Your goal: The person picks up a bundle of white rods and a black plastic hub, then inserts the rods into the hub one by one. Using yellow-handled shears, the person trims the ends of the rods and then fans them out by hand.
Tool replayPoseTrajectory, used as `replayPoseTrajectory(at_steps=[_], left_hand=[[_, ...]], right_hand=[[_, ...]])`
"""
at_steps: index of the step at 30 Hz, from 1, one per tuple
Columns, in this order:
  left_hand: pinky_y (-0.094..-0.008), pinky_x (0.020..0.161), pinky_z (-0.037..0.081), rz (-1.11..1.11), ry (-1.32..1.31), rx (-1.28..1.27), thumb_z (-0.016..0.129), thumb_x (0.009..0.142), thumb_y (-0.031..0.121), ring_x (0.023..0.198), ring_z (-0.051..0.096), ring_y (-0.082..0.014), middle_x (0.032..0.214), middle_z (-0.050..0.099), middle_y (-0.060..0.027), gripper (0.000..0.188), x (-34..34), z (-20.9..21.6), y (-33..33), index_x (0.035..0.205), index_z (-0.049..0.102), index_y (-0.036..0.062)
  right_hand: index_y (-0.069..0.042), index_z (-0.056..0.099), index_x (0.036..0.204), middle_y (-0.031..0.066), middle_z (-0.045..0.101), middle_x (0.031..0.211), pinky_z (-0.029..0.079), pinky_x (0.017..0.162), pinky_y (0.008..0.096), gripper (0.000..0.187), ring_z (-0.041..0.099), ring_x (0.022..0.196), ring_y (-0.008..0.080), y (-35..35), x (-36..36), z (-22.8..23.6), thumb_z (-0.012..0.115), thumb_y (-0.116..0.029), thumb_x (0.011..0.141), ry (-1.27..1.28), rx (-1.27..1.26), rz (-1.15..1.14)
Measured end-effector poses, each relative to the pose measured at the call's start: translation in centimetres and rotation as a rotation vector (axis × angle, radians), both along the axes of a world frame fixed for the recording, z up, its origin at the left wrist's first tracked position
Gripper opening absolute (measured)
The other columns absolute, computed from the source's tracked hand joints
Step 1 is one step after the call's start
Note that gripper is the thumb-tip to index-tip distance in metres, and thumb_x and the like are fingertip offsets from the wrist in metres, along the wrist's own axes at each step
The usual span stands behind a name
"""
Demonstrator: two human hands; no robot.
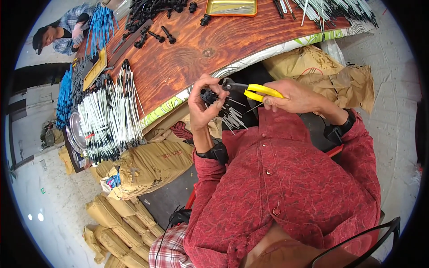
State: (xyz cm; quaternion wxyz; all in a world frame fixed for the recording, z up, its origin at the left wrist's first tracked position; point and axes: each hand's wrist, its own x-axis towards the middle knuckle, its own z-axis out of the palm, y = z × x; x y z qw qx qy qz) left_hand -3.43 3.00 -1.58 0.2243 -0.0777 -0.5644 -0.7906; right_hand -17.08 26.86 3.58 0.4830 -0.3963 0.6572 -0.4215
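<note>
My left hand (202, 103) is closed around a black plastic fitting (207, 95) and a bundle of thin pale rods (232, 118), whose ends fan out below the fingers. In my right hand (295, 96) is a pair of pliers (263, 90) with yellow handles and dark jaws. The jaws lie beside my left fingertips, just above the rods. Whether they grip a rod is too small to tell. Both hands are in front of my chest, off the table's near edge.
Black fittings (166, 35) lie on the wooden table (196, 47), near a yellow tray (231, 8) of thin wires. White rods with black ends (100, 114) and blue rods (65, 100) are at left. A co-worker (67, 33) is beyond. Brown sacks (152, 165) lie below.
</note>
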Motion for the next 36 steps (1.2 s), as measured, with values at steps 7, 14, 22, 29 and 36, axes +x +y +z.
replayPoseTrajectory(at_steps=[7, 14, 22, 29, 36], left_hand=[[-0.0393, 0.089, 0.053, 0.021, -0.006, -0.034, 0.076, 0.078, 0.004, 0.085, 0.060, -0.0183, 0.096, 0.052, -0.0076, 0.038, -0.4, 0.3, 0.2, 0.112, 0.059, -0.0016], [-0.0387, 0.094, 0.045, 0.215, 0.031, -0.343, 0.079, 0.078, 0.012, 0.103, 0.057, -0.0220, 0.106, 0.058, -0.0102, 0.051, 0.1, -1.2, -1.3, 0.123, 0.061, -0.0020], [-0.0360, 0.093, 0.047, 0.388, 0.074, -0.125, 0.081, 0.078, 0.014, 0.108, 0.058, -0.0228, 0.105, 0.062, -0.0084, 0.068, -0.9, -1.0, 1.2, 0.138, 0.054, -0.0009], [-0.0316, 0.088, 0.050, 0.269, -0.226, -0.115, 0.077, 0.081, 0.012, 0.094, 0.062, -0.0169, 0.105, 0.064, -0.0076, 0.063, 0.4, -0.5, 1.4, 0.136, 0.052, -0.0028], [-0.0304, 0.081, 0.051, 0.167, -0.215, -0.074, 0.074, 0.084, 0.014, 0.084, 0.062, -0.0149, 0.096, 0.063, -0.0078, 0.047, 0.4, -0.2, 1.4, 0.123, 0.055, -0.0019]], right_hand=[[-0.002, 0.060, 0.117, 0.0008, 0.069, 0.095, 0.050, 0.064, 0.0257, 0.029, 0.063, 0.074, 0.0079, -4.2, 1.2, 1.2, 0.069, -0.016, 0.093, -0.203, -0.083, -0.174], [-0.004, 0.058, 0.125, -0.0023, 0.067, 0.097, 0.047, 0.069, 0.0216, 0.042, 0.056, 0.078, 0.0032, -7.7, 2.4, -0.3, 0.075, -0.010, 0.087, 0.089, -0.407, -0.336], [-0.004, 0.057, 0.130, -0.0010, 0.066, 0.095, 0.048, 0.065, 0.0206, 0.046, 0.058, 0.073, 0.0043, -8.4, 2.4, -1.4, 0.074, -0.011, 0.089, 0.016, -0.455, -0.397], [0.000, 0.060, 0.119, 0.0016, 0.065, 0.092, 0.051, 0.063, 0.0216, 0.034, 0.061, 0.071, 0.0070, -7.8, 1.3, -0.4, 0.073, -0.012, 0.090, -0.402, -0.391, -0.321], [0.001, 0.062, 0.108, 0.0036, 0.066, 0.091, 0.052, 0.062, 0.0226, 0.024, 0.062, 0.070, 0.0082, -7.1, 1.0, -2.2, 0.072, -0.013, 0.091, -0.445, -0.374, -0.300]])
